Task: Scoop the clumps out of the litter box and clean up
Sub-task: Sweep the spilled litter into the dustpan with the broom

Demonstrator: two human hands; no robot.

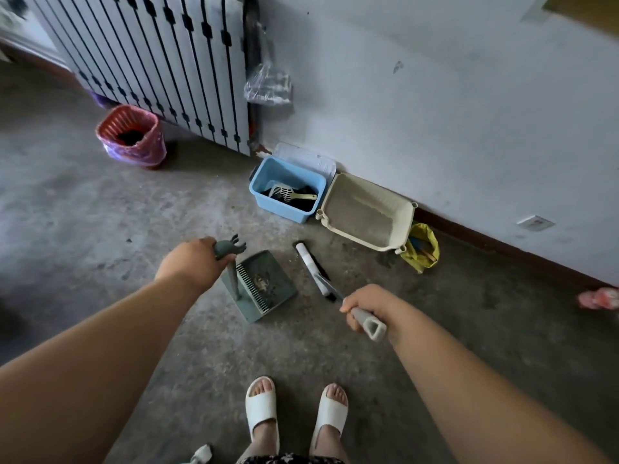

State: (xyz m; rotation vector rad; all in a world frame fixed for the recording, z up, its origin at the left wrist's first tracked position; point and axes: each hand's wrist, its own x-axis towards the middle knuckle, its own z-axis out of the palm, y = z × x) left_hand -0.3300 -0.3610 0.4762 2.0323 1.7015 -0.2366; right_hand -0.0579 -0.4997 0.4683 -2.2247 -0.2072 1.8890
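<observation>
Right hand [368, 309] was clenched round the grey handle end of the brush [313, 267], knuckles up, near-right in the scene. From that grip the brush ran far-left, so its long axis went near-right to far-left, w/ the white head and dark bristles down at the floor [100, 212].

Left hand [191, 259] gripped the top of the dustpan's upright handle [231, 272], fingers wrapped round it. The dustpan [281, 279] sat flat on the floor below, w/ some dirt lying by its comb teeth [251, 289]. The handle stood on the pan's left side, so the open lip prob. faced right, toward the brush.

Key relation: the brush head lay just right of the pan, approx. parallel to the pan's right edge and apart from it. Any more sweeping would go right to left, into the lip.

Farther out, the litter box [405, 222] stood against the wall, far-right of both hands and nearer the right one. The litter inside looked even; no clumps could be made out. The blue bin [284, 209] beside it held the scoop [288, 194]. The red basket [134, 152] stood far-left, on the left hand's side, so it was prob. where the pan gets tipped.
</observation>
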